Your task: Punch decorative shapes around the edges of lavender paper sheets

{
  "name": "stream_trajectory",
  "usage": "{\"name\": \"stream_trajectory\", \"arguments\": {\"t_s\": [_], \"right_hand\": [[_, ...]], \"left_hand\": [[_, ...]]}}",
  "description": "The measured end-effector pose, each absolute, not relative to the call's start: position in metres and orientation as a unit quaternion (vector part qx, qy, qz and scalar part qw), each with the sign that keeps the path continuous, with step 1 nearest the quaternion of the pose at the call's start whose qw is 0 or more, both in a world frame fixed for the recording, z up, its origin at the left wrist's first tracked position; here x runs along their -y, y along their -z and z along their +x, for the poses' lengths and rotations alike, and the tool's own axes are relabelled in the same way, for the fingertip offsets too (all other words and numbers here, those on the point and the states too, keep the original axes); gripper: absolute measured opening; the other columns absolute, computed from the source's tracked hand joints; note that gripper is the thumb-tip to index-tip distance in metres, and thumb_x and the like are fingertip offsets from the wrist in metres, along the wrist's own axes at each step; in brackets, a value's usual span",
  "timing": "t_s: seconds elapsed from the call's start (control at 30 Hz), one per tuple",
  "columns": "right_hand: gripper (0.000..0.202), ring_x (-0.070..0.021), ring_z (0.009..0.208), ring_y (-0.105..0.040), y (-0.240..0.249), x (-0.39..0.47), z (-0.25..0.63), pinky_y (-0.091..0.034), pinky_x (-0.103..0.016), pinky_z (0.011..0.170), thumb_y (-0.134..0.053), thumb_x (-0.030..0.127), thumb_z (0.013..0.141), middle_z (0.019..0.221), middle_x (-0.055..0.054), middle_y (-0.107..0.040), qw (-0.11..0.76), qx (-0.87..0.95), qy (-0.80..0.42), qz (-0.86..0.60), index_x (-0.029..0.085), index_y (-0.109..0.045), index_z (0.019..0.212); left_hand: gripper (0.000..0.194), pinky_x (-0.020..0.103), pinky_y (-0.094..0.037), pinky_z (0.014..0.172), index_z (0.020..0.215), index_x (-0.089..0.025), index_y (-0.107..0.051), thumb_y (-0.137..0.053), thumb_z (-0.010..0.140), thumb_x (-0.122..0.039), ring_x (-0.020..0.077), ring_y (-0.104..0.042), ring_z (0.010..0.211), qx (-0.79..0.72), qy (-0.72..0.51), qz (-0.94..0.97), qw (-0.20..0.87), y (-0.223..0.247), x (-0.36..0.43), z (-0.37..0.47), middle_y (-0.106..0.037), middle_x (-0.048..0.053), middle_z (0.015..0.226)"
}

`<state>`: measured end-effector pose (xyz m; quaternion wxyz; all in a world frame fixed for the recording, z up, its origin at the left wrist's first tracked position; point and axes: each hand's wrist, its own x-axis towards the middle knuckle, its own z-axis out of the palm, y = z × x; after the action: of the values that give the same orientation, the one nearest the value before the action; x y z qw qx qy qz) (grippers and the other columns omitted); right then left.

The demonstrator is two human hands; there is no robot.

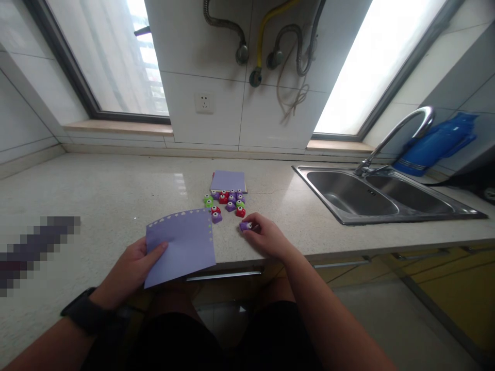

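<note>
Paper stack [228, 181]: on countertop [108, 190], behind small pieces [230, 206] | Sheet [183, 245]: in left hand [133, 265] | Sink [348, 219]: right of small pieces

From my end I've got a light-purple paper sheet [187, 247], slightly bowed and tilted, little cutouts dotted along its far and right edges. Off to its right, not touching, I see a small purple plastic gadget [243, 226] with a white googly eye.

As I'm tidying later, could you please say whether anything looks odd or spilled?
No spill shows. The cord hangs in an untidy tangle on the wall; the paper in the left hand has pale, hole-like marks along two edges.
</note>
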<state>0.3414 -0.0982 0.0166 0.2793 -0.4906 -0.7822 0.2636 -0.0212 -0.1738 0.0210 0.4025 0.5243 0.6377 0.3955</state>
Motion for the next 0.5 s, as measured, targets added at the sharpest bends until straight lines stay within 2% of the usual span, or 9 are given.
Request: {"name": "stream_trajectory", "arguments": {"t_s": [0.13,0.27,0.4,0.5], "right_hand": [[0.029,-0.0193,0.08,-0.066,-0.009,0.093,0.347,-0.055,-0.035,0.076,-0.071,0.04,0.093,0.089,-0.001,-0.069,0.35,0.705,-0.385,-0.482,0.026,-0.056,0.113],[0.038,-0.0146,0.074,-0.063,-0.008,0.093,0.349,-0.055,-0.032,0.071,-0.075,0.041,0.088,0.098,0.0,-0.064,0.459,0.604,-0.513,-0.402,0.028,-0.048,0.112],[0.036,-0.0106,0.064,-0.056,-0.016,0.096,0.345,-0.051,-0.026,0.062,-0.082,0.039,0.083,0.091,0.002,-0.063,0.482,0.508,-0.613,-0.365,0.026,-0.061,0.109],[0.036,-0.0091,0.067,-0.06,-0.023,0.093,0.341,-0.053,-0.024,0.066,-0.089,0.032,0.079,0.091,-0.001,-0.07,0.502,0.43,-0.675,-0.328,0.02,-0.07,0.107]], "left_hand": [[0.06,0.037,-0.06,0.077,0.11,-0.017,-0.076,-0.073,0.08,-0.07,0.0334,-0.075,0.091,-0.637,-0.387,0.548,0.38,-0.023,0.176,-0.018,-0.082,0.012,0.105],[0.06,0.036,-0.06,0.076,0.108,-0.017,-0.076,-0.074,0.08,-0.07,0.033,-0.075,0.091,-0.633,-0.392,0.545,0.386,-0.031,0.175,-0.011,-0.082,0.012,0.106],[0.061,0.037,-0.061,0.076,0.114,-0.017,-0.075,-0.074,0.081,-0.068,0.0324,-0.076,0.09,-0.608,-0.398,0.547,0.415,-0.047,0.16,-0.002,-0.082,0.012,0.107],[0.058,0.037,-0.06,0.081,0.114,-0.017,-0.075,-0.075,0.082,-0.066,0.0316,-0.076,0.094,-0.584,-0.396,0.578,0.41,-0.054,0.143,0.004,-0.082,0.011,0.109]]}}
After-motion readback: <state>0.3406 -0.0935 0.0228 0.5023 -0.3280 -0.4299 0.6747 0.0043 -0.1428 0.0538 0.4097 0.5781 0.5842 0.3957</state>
